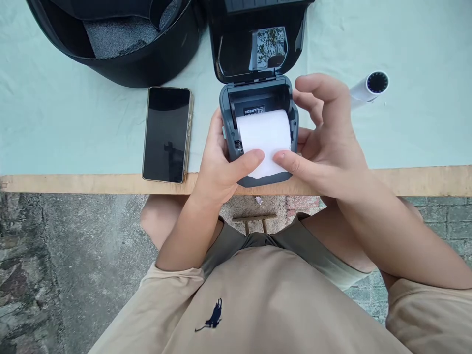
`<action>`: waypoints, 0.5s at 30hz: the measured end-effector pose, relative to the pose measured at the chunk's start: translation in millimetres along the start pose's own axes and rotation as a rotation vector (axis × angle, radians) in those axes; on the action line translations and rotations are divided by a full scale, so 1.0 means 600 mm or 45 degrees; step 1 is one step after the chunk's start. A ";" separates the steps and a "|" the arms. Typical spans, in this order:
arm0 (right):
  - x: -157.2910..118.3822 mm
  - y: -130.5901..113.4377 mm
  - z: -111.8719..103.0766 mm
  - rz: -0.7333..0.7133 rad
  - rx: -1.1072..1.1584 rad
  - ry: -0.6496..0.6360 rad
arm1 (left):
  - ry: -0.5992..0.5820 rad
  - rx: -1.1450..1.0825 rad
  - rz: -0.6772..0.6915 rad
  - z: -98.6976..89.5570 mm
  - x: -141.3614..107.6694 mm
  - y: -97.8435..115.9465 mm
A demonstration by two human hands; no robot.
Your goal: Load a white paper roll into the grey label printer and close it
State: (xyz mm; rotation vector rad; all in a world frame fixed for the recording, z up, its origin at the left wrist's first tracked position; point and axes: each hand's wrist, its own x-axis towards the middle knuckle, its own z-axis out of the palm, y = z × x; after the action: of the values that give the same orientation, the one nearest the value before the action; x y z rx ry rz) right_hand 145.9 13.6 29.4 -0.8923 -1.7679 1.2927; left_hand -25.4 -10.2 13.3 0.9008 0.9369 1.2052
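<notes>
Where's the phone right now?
In the head view, the phone lies left of the printer and left hand, just below the black bag, its near end on the wooden table edge.

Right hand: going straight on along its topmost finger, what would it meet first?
Probably the gray printer, at the corner by its open lid; depth is unclear, so the finger might pass above.

White paper (266, 132), seemingly rolled, in open printer (263, 180).
</notes>
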 end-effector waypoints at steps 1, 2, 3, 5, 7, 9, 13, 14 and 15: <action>0.000 0.000 0.000 -0.011 0.010 -0.007 | 0.003 0.008 -0.002 0.000 0.000 0.000; 0.000 0.001 -0.001 -0.025 0.014 -0.020 | 0.010 0.012 -0.003 0.000 0.000 0.000; 0.000 0.001 -0.001 -0.038 0.014 -0.034 | 0.017 0.010 0.000 0.000 0.000 0.000; 0.000 0.001 -0.002 -0.043 0.002 -0.051 | 0.023 -0.004 0.005 0.000 0.000 -0.001; 0.001 -0.001 -0.004 -0.007 -0.031 -0.033 | 0.012 -0.016 0.000 -0.001 0.000 -0.002; 0.003 -0.004 -0.006 0.013 -0.061 0.055 | -0.022 -0.016 -0.006 -0.002 0.001 -0.003; 0.016 -0.015 -0.010 -0.031 -0.065 0.317 | -0.121 0.025 0.028 -0.007 0.004 -0.008; 0.020 -0.018 -0.010 -0.050 -0.063 0.377 | -0.139 0.043 0.036 -0.008 0.004 -0.008; 0.023 -0.022 -0.009 -0.054 -0.078 0.394 | -0.151 0.060 0.037 -0.009 0.004 -0.009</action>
State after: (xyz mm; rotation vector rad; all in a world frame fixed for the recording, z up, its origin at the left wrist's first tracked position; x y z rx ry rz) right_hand 143.0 25.1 45.4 -1.0241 -1.5798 1.0161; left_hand -28.4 -8.1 6.4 1.0153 0.8623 1.1457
